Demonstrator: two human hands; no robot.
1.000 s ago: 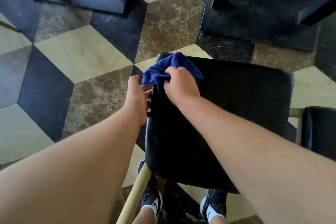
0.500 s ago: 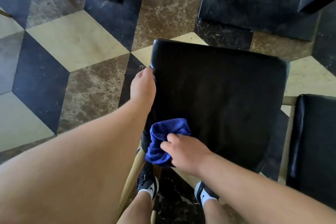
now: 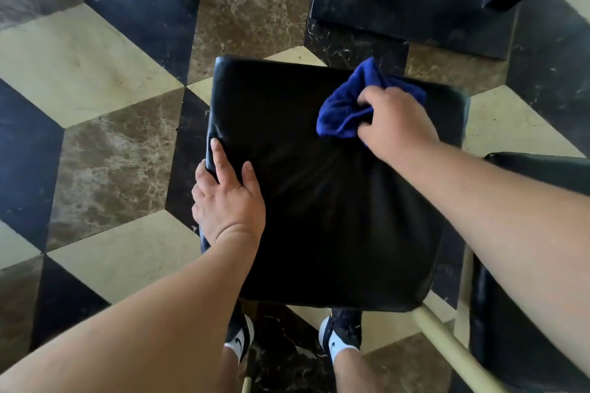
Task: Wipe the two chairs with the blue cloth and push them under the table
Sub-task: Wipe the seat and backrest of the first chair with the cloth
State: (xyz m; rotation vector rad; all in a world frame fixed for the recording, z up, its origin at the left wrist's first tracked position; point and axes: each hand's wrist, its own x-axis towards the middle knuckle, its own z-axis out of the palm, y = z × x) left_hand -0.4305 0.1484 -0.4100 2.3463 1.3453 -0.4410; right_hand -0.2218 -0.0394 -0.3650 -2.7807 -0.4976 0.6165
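The chair seat (image 3: 319, 217) fills the middle of the frame: a square black pad with rounded corners and a smooth, slightly glossy, leather-like skin. The blue cloth (image 3: 344, 108) is soft, nappy and bunched into a wad, lying on the seat near its upper right corner. The right hand (image 3: 396, 128) clenches around the cloth; its fingertips are buried in the folds. The left hand (image 3: 226, 198) grasps the seat's left edge, thumb and forefinger flat on top, the other fingers curled over the side and mostly hidden.

A second chair (image 3: 530, 297), also black and padded, is cut off by the right border. A pale round wooden leg (image 3: 447, 341) slants out below the seat at lower right. Black shoes (image 3: 340, 335) with white socks peek out under the seat's lower edge.

The floor (image 3: 95, 57) is polished stone in a cube pattern of cream, veined brown and near-black diamonds. A scuffed dark table base (image 3: 415, 0) sits at upper right, cropped by the top edge.
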